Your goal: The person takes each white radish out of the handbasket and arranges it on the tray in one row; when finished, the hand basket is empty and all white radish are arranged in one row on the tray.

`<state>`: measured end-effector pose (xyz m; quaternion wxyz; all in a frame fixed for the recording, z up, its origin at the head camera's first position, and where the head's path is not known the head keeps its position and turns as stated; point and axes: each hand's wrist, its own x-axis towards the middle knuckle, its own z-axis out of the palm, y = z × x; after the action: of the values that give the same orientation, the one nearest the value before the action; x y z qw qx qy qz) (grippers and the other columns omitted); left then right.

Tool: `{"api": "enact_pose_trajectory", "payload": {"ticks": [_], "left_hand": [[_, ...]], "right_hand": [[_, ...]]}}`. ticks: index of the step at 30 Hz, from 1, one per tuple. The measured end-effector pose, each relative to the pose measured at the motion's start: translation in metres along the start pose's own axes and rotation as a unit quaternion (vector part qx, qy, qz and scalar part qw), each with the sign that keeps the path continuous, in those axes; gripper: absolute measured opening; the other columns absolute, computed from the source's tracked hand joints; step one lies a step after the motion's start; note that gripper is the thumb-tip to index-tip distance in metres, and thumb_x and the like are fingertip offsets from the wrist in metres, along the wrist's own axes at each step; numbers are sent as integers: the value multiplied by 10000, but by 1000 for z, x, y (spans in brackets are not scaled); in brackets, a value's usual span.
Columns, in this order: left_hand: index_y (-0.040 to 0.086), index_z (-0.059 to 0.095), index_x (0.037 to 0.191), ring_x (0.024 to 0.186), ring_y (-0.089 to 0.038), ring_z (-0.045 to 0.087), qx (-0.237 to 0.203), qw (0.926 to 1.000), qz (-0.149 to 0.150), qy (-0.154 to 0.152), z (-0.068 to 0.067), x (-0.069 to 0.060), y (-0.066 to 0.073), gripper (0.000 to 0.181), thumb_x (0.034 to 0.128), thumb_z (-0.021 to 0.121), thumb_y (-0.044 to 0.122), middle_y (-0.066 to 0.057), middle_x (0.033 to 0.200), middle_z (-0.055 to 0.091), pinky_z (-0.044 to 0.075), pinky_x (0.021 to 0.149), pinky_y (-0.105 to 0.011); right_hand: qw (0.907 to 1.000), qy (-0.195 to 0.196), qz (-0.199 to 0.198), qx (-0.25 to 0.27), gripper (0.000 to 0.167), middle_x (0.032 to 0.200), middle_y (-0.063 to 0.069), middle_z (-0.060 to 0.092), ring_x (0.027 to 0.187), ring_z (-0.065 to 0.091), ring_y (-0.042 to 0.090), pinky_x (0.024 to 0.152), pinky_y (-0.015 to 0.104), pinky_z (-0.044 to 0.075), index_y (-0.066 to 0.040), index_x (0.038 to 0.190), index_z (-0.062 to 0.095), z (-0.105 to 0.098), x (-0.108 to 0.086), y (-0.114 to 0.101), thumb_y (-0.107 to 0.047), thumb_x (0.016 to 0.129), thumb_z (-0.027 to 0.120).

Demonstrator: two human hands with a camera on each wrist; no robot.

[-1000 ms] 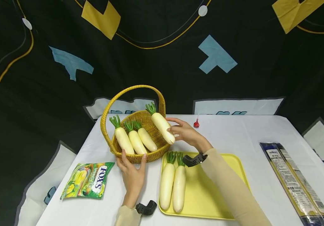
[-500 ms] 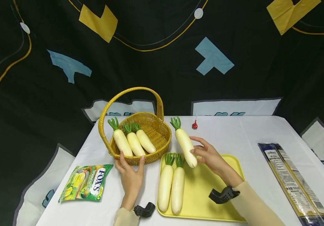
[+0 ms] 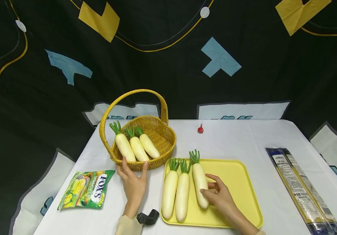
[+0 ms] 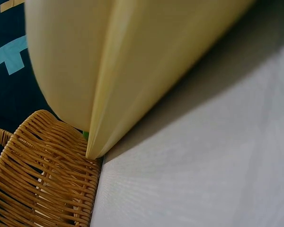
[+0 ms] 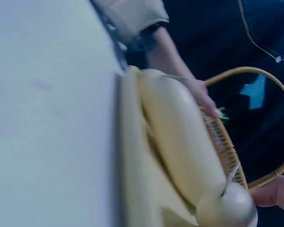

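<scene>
My right hand [image 3: 220,197] pinches a white radish [image 3: 200,186] between thumb and fingers, on or just over the yellow tray [image 3: 233,182]. Left of it on that tray, two more white radishes lie side by side, their green tops toward the back. With spread, fairly straight fingers, my left hand [image 3: 134,184] touches the front rim of the wicker basket [image 3: 163,142]. Several white radishes [image 3: 138,148] rest in the basket's left part. The right wrist view shows the blunt end of the held radish [image 5: 227,208] close by; the left wrist view shows the basket's woven side [image 4: 42,175].
A green Fox's bag [image 3: 87,189] lies left of my left hand. Long dark-blue-ended packs [image 3: 303,192] lie at the right of the white tablecloth [image 3: 274,137]. A small red-wrapped item [image 3: 200,129] sits at the back. The basket's tall handle [image 3: 144,90] arches upward.
My right hand has carried the white radish from the basket rightward and down to the tray, beside the other two. My left hand has stayed at the basket rim.
</scene>
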<state>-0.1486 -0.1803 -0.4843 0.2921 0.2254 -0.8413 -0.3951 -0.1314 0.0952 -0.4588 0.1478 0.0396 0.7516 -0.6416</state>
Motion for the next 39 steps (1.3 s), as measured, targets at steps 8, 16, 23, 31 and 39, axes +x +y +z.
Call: {"api": "enact_pose_trajectory", "payload": {"ticks": [8,16,23,31,39], "left_hand": [[179,102,1449,1144,-550,366,-65,10000,-45,15,0,2,0,900,792,619,511,-310,1437,54,386,808,-615],[180,96,1451,1117,-547,391,-7,10000,-33,30,0,2,-2,900,795,608,523,-306,1435,62,396,784,-608],[166,104,1449,1137,-552,372,-14,10000,27,59,0,3,-2,900,794,615,512,-317,1429,61,390,800,-614],[152,111,1447,1158,-550,353,-2,10000,68,70,-1,2,-2,903,792,628,496,-321,1427,63,385,812,-620],[168,102,1451,1157,-550,355,-20,10000,19,4,0,1,-2,906,792,617,515,-316,1432,57,384,823,-620]], "right_hand": [[9974,280,-168,-645,610,1074,100,580,765,520,126,525,240,490,-193,1271,471,14,-17,8,-186,728,749],[9900,-10,-379,-1362,632,1049,88,519,723,491,102,511,204,452,-185,1261,434,17,-27,7,-303,725,747],[9635,552,-1001,-2421,523,1067,39,466,850,456,117,585,181,365,-236,1186,506,20,-27,6,-425,742,708],[9480,768,-1559,-2666,454,1111,35,489,987,508,174,685,236,422,-214,1142,547,21,-25,10,-431,767,683],[9046,1229,-2557,-3181,403,1054,0,527,979,476,158,770,328,394,-168,1072,601,31,-22,11,-283,717,754]]}}
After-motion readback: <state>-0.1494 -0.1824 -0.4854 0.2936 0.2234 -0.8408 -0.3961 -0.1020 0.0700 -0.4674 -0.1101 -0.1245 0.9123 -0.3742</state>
